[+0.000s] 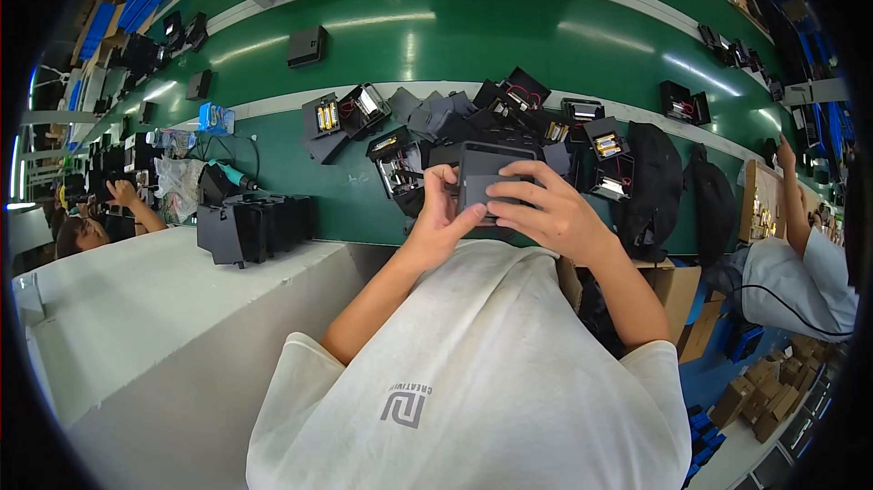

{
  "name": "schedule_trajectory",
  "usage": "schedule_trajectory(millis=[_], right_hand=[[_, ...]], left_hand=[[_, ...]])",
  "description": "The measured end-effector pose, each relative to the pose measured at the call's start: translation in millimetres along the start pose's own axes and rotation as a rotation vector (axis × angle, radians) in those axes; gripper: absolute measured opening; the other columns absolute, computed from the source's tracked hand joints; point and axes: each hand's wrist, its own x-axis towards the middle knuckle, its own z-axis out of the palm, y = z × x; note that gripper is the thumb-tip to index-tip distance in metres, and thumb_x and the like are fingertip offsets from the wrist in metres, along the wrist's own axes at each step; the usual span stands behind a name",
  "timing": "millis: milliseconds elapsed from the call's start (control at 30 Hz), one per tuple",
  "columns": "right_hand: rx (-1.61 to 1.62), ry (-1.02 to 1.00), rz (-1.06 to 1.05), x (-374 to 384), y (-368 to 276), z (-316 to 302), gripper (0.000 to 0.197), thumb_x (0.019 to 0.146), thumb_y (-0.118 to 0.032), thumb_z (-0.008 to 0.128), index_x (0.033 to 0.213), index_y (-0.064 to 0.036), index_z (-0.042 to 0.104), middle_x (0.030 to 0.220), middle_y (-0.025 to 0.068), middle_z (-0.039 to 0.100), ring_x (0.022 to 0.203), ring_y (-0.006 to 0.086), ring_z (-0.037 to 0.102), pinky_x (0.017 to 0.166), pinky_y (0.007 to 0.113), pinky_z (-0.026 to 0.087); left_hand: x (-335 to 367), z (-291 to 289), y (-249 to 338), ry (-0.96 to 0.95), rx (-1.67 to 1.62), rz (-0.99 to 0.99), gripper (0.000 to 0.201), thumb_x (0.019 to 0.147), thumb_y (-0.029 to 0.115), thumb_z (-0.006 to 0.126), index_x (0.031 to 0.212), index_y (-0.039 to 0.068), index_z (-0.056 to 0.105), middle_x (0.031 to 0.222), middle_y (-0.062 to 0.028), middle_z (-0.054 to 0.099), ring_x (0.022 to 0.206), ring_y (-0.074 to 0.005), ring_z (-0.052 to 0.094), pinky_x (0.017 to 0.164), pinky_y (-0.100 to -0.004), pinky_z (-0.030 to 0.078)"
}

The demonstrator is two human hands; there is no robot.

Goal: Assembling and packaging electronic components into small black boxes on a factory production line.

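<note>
Close to my chest, at the bench edge, both hands hold a black rectangular plastic case [482, 161]. My left hand [439, 222] grips its left side, with the thumb along the lower edge. Across its front and right side lie the fingers of my right hand [551, 208]. What is inside the case cannot be seen. Just beyond it sits a pile of black plastic parts [436, 115]. Around that pile lie several open black battery boxes, one [323, 115] with gold-coloured batteries and another [607, 140] to the right with batteries and a red wire.
A power screwdriver with a teal grip [232, 175] lies left, by stacked black cases [259, 228] on a white ledge [164, 299]. Black bags [650, 185] rest at the right. A green conveyor [491, 35] runs behind. Co-workers' arms [136, 204] [793, 190] show at both sides.
</note>
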Motion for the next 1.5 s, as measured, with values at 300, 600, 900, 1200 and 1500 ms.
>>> schedule_trajectory(millis=[300,600,900,1200,1500], right_hand=[[0.058,-0.033,-0.043,-5.4,9.0,8.9,0.039,0.072,-0.005,0.076,0.110,-0.0030,0.067,0.127,0.0071,0.058,0.115,0.0314,0.054,0.092,0.037,0.050],[0.811,0.119,0.830,-15.8,3.2,14.6,0.080,0.065,-0.010,0.083,0.138,-0.0065,0.048,0.153,0.0118,0.027,0.137,0.0326,0.032,0.110,0.042,0.035],[0.378,0.020,0.636,-7.2,-1.2,17.4,0.095,0.059,-0.007,0.085,0.142,-0.0095,0.040,0.152,0.0106,0.030,0.135,0.0307,0.037,0.109,0.045,0.035],[0.736,0.141,0.718,-9.5,1.5,17.0,0.093,0.056,-0.001,0.083,0.138,-0.0110,0.039,0.154,0.0101,0.029,0.135,0.0286,0.038,0.108,0.044,0.036],[0.910,0.188,0.733,-7.1,-3.3,14.8,0.092,0.057,0.002,0.081,0.138,-0.0117,0.040,0.156,0.0100,0.026,0.137,0.0288,0.035,0.108,0.044,0.035]], left_hand=[[1.2,-1.4,-5.5,0.031,-0.065,0.085,0.047,0.086,-0.008,0.055,0.116,0.010,0.024,0.130,-0.0122,0.034,0.113,-0.0205,0.041,0.095,-0.0321,0.039],[2.0,-2.6,1.4,0.003,0.005,0.055,0.027,0.096,0.003,0.046,0.115,0.008,0.028,0.133,-0.0098,0.034,0.107,-0.0175,0.040,0.091,-0.0290,0.038],[6.6,0.9,10.5,-0.016,0.189,0.043,0.013,0.100,0.010,0.042,0.111,0.007,0.034,0.130,-0.0086,0.038,0.102,-0.0161,0.042,0.087,-0.0265,0.038],[4.8,-7.3,12.7,-0.049,-0.011,0.011,0.027,0.091,0.005,0.054,0.109,0.009,0.034,0.136,-0.0098,0.037,0.105,-0.0193,0.047,0.084,-0.0278,0.043],[8.1,6.2,20.2,0.028,0.139,0.068,0.043,0.082,-0.002,0.067,0.105,0.009,0.032,0.131,-0.0098,0.039,0.096,-0.0188,0.054,0.080,-0.0287,0.048]])
